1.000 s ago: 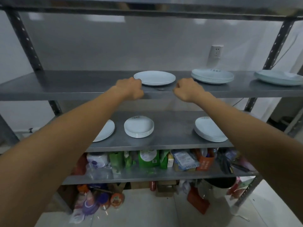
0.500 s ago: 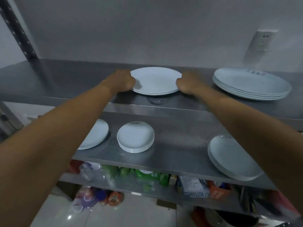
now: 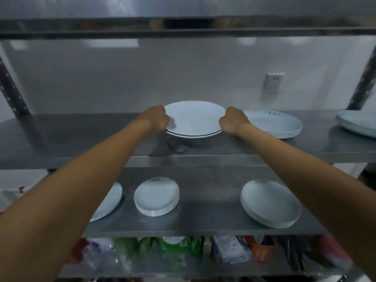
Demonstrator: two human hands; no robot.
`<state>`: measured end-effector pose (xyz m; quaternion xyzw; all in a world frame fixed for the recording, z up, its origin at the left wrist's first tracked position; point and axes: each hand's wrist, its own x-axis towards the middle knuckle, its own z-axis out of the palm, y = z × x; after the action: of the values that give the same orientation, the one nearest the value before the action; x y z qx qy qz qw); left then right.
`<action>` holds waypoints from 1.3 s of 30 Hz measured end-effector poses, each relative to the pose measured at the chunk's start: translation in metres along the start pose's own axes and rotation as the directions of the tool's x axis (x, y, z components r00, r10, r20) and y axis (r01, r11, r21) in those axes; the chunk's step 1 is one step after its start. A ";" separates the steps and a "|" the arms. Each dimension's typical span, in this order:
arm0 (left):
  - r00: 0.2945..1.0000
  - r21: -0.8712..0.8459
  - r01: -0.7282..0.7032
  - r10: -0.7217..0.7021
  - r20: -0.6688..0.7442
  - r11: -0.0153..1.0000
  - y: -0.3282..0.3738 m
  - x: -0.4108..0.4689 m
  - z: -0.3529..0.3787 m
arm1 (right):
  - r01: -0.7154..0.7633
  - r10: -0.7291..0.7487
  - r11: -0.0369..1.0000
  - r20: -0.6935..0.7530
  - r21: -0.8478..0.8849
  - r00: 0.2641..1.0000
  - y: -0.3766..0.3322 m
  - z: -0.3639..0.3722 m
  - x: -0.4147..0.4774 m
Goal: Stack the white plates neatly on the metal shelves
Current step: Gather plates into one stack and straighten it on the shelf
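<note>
A small stack of white plates (image 3: pixel 194 120) hangs just above the upper metal shelf (image 3: pixel 81 139), its shadow on the steel below. My left hand (image 3: pixel 156 119) grips its left rim and my right hand (image 3: pixel 233 121) grips its right rim. To the right on the same shelf lies a stack of larger white plates (image 3: pixel 278 125), and another plate stack (image 3: pixel 358 124) sits at the far right. The lower shelf (image 3: pixel 203 200) carries a small plate stack (image 3: pixel 156 197), a partly hidden stack (image 3: pixel 110 202) behind my left arm, and a tilted stack (image 3: pixel 270 203).
A top shelf edge (image 3: pixel 183 27) runs overhead. Perforated uprights (image 3: pixel 10 92) stand at both sides. A wall socket (image 3: pixel 273 82) is behind the plates. The bottom shelf (image 3: pixel 183 259) is crowded with green packets, boxes and bottles.
Both hands went from the shelf's front edge to the plate stack's rims, closed on them, and the stack now sits raised off the shelf. The camera has pulled back and tilted up.
</note>
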<state>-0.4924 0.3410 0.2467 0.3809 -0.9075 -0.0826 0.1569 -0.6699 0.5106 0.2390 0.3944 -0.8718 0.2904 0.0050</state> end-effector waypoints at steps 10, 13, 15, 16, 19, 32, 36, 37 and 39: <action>0.985 -0.071 -0.172 0.173 0.006 0.983 0.152 0.025 0.009 | -0.201 0.188 0.975 -0.130 -0.091 0.973 0.095 -0.115 0.002; 0.977 -0.095 -0.201 0.206 0.047 0.975 0.190 0.039 0.033 | -0.199 0.188 0.975 -0.108 -0.095 0.976 0.136 -0.133 0.015; 0.979 -0.083 -0.187 0.193 0.068 0.979 0.212 0.052 0.051 | -0.167 0.159 0.981 -0.085 -0.095 0.984 0.164 -0.137 0.030; 0.981 -0.065 -0.171 0.176 0.080 0.983 0.222 0.059 0.059 | -0.141 0.134 0.985 -0.074 -0.096 0.988 0.177 -0.138 0.038; 0.987 0.008 -0.124 0.122 0.108 0.992 0.243 0.077 0.078 | -0.068 0.064 0.992 -0.038 -0.105 0.997 0.206 -0.137 0.063; 0.987 0.369 -0.059 -0.001 0.159 0.928 0.245 0.088 0.082 | 0.083 -0.026 0.973 0.253 -0.218 0.967 0.244 -0.127 0.097; 0.988 0.180 -0.024 -0.004 0.154 0.983 0.236 0.088 0.086 | 0.025 0.017 0.984 0.232 -0.175 0.973 0.245 -0.129 0.095; 0.989 0.149 -0.020 -0.002 0.149 0.989 0.234 0.087 0.088 | 0.011 0.026 0.985 0.212 -0.173 0.977 0.246 -0.130 0.094; 0.990 0.096 -0.014 0.001 0.141 0.995 0.233 0.086 0.090 | -0.011 0.041 0.984 0.167 -0.177 0.985 0.248 -0.131 0.092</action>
<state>-0.7353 0.4439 0.2442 0.3779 -0.9206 -0.0648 0.0741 -0.9338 0.6433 0.2450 0.4044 -0.8963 0.1778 -0.0386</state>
